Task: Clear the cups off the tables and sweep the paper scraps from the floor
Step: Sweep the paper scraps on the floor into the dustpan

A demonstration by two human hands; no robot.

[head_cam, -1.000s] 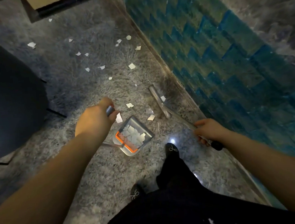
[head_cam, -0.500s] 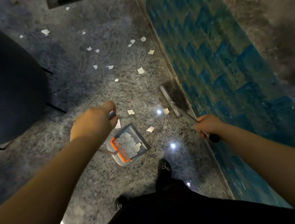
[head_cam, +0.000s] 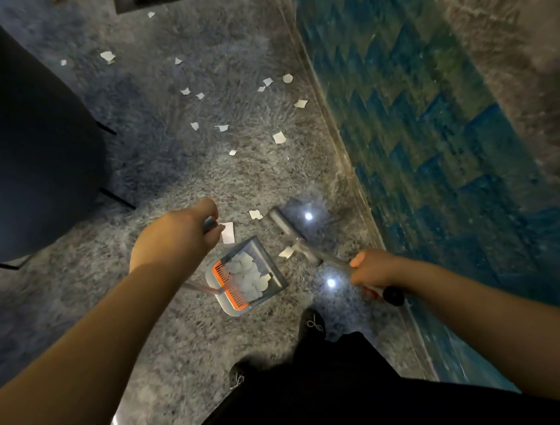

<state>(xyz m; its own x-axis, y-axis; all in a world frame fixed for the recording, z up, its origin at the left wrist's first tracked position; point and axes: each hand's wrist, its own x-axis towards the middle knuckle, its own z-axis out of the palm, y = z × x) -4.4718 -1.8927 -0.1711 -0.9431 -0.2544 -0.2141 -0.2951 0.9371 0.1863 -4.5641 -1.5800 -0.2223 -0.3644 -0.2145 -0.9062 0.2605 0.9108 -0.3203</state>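
Your left hand (head_cam: 176, 240) gripped the dustpan (head_cam: 248, 276) handle, your right hand (head_cam: 376, 268) gripped the broom (head_cam: 294, 236), paper scraps (head_cam: 279, 138) strewn ahead.

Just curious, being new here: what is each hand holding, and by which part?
The left hand grips the dustpan by the top of its long handle. The right hand grips the broom near its handle's end.
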